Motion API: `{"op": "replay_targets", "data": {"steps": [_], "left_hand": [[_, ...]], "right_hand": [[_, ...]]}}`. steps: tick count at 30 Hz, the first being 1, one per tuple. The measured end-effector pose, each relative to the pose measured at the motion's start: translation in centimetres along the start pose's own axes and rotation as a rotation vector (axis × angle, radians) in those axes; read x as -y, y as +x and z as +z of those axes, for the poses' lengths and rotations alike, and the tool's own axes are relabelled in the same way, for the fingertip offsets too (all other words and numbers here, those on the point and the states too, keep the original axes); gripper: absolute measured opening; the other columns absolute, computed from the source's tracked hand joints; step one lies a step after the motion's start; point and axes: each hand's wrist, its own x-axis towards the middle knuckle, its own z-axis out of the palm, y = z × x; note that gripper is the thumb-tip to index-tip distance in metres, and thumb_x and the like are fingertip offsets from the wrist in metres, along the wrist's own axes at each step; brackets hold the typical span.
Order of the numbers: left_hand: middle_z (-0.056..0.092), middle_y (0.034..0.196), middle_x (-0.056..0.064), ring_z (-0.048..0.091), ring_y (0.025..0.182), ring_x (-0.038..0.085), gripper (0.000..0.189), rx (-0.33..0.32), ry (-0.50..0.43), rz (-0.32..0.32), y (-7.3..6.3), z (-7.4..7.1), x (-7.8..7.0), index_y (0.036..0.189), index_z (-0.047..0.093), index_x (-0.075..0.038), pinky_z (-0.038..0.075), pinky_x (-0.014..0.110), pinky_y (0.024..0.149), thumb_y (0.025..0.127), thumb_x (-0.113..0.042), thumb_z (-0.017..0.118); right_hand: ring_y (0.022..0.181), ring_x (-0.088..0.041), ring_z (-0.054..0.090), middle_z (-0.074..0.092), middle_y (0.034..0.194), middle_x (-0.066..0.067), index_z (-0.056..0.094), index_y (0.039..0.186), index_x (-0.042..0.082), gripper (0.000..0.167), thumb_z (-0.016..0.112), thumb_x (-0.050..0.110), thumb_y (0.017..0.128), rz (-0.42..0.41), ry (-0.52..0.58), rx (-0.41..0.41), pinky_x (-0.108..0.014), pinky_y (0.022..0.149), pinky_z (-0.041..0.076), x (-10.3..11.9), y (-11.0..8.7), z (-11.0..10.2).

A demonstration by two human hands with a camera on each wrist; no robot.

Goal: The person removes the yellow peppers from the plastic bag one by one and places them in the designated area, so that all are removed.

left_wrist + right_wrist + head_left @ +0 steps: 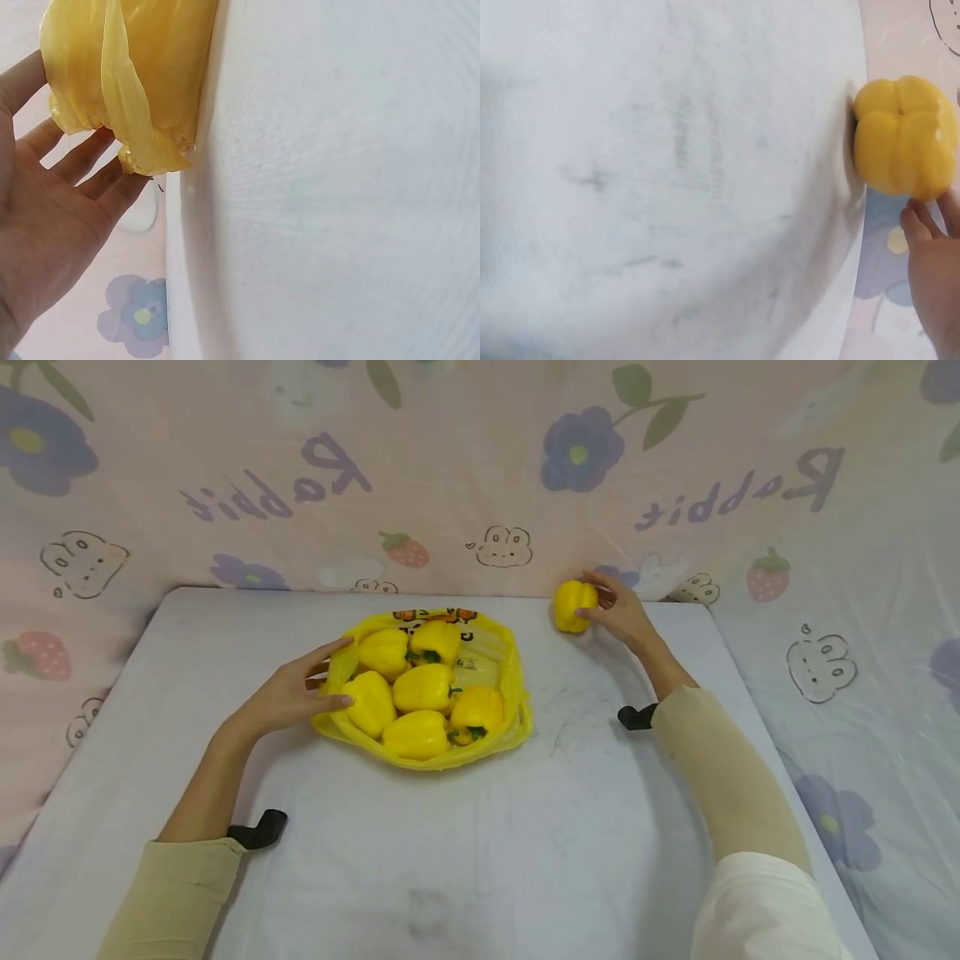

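Several yellow bell peppers (423, 687) lie in an open yellow plastic bag (512, 672) on the table. At the bag's left side my left hand (288, 693) spreads its fingers and thumb against the plastic. In the left wrist view, the fairly straight fingers (88, 156) touch the hanging folds of the bag (161, 75). Near the far right of the table, my right hand (618, 614) holds a single yellow bell pepper (572, 607) between thumb and fingers. Its lobed end shows in the right wrist view, where the hand (937, 277) is partly cut off by the frame.
The white tabletop (450, 860) has dark smudges. A cloth printed with flowers and rabbits (450, 460) hangs behind the table's far edge and down the right side. Black pieces (262, 829) stick out at both wrists.
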Motion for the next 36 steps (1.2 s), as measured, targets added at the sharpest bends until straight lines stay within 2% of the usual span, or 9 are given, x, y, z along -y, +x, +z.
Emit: {"op": "replay_targets", "data": {"steps": [7, 14, 25, 30, 36], "left_hand": [[0.017, 0.164, 0.014, 0.027, 0.143, 0.048, 0.091, 0.000, -0.001, -0.008, 0.0, -0.1, -0.1, 0.159, 0.018, -0.037, 0.030, 0.064, 0.111, 0.088, -0.038, 0.076], [0.017, 0.164, 0.014, 0.027, 0.143, 0.048, 0.091, 0.003, 0.001, 0.000, 0.1, 0.1, 0.1, 0.159, 0.019, -0.034, 0.030, 0.064, 0.111, 0.089, -0.037, 0.076], [0.017, 0.164, 0.014, 0.028, 0.142, 0.048, 0.090, 0.004, 0.005, 0.009, 0.1, 0.0, -0.1, 0.159, 0.019, -0.035, 0.031, 0.064, 0.111, 0.089, -0.036, 0.076], [0.016, 0.164, 0.014, 0.027, 0.142, 0.049, 0.090, 0.008, 0.001, 0.015, 0.1, 0.0, -0.1, 0.159, 0.019, -0.034, 0.030, 0.064, 0.111, 0.089, -0.035, 0.075], [0.016, 0.164, 0.015, 0.027, 0.142, 0.049, 0.090, 0.008, 0.002, 0.014, -0.1, 0.0, -0.1, 0.160, 0.019, -0.033, 0.030, 0.064, 0.111, 0.089, -0.035, 0.075]], "right_hand": [[0.144, -0.031, 0.033, 0.039, 0.155, -0.014, 0.041, 0.148, -0.002, 0.067, 0.072, 0.006, 0.089, -0.087, 0.009, -0.029, -0.040, 0.121, 0.021, 0.6, -0.4, 0.1], [0.140, -0.032, 0.039, 0.046, 0.148, -0.019, 0.047, 0.143, -0.005, 0.061, 0.073, 0.003, 0.089, -0.146, -0.042, -0.054, -0.042, 0.119, 0.028, 2.5, -2.2, 0.7], [0.135, -0.039, 0.043, 0.047, 0.143, -0.027, 0.048, 0.138, -0.010, 0.055, 0.070, -0.004, 0.088, -0.269, -0.024, 0.005, -0.050, 0.116, 0.031, 5.0, -5.0, 2.0], [0.133, -0.039, 0.044, 0.047, 0.142, -0.026, 0.049, 0.138, -0.009, 0.056, 0.070, -0.007, 0.087, -0.301, 0.013, 0.031, -0.049, 0.116, 0.032, 3.9, -5.1, 2.6], [0.128, -0.027, 0.051, 0.052, 0.141, -0.018, 0.052, 0.139, -0.003, 0.057, 0.073, -0.003, 0.086, -0.329, 0.042, 0.067, -0.042, 0.114, 0.036, 3.2, -5.7, 3.7]]}}
